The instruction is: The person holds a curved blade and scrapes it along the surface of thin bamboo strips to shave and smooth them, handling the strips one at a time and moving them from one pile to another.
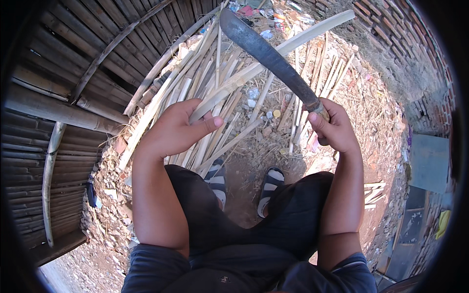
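Observation:
My left hand (184,128) is closed round the near end of a long, pale split bamboo strip (229,86). The strip slants up and away to the right. In my right hand (335,124) is the handle of a machete (273,61). Its dark, broad blade points up and to the left and crosses in front of the strip near the middle. Whether the blade touches the strip, I cannot tell. Below both hands, many cut bamboo strips (198,83) lie in a loose pile on the ground.
A slatted bamboo wall (53,88) stands close on the left. On the right rises a brick wall (398,34), with a grey panel (428,163) nearer to me. Rubble and litter (266,34) cover the ground. My sandalled feet (270,188) are between my bent knees.

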Tool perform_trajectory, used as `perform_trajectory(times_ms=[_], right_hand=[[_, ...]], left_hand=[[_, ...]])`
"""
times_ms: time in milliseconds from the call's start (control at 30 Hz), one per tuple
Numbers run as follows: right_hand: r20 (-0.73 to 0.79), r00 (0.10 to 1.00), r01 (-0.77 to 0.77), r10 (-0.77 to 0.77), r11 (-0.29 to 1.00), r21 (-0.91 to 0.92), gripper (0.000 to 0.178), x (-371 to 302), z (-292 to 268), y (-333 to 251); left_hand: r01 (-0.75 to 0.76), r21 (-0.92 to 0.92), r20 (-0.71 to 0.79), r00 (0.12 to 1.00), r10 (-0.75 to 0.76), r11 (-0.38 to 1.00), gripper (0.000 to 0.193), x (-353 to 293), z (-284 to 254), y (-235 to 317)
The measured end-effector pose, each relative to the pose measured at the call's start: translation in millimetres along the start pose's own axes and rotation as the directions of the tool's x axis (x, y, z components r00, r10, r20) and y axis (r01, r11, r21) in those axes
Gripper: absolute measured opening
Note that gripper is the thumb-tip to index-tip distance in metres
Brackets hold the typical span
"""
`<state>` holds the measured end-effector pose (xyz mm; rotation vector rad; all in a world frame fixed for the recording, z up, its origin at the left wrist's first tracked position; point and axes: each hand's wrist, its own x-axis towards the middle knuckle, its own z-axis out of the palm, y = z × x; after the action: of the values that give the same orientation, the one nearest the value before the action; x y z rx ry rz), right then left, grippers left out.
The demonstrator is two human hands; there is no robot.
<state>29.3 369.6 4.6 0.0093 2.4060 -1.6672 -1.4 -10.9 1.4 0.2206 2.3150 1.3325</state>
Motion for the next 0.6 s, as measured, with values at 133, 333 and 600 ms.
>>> perform_trajectory(times_ms=[133,333,600], right_hand=[[-0.085,0.996,-0.009,0.020,0.991,0.136,0.043,3.7,-7.8,7.1],[0.032,0.999,0.025,-0.022,0.995,-0.093,0.041,1.7,8.2,-0.2],[-0.143,0.990,0.030,-0.009,0.989,0.146,0.040,5.9,-8.3,7.1]], left_hand=[[-0.027,-0.033,0.017,0.999,0.027,0.999,0.052,1.7,0.4,-5.4],[0.046,0.026,0.021,0.999,-0.046,0.999,0.050,2.7,-0.2,-2.3],[-0.019,-0.003,-0.041,0.999,0.019,1.000,0.041,1.5,0.0,-4.3]])
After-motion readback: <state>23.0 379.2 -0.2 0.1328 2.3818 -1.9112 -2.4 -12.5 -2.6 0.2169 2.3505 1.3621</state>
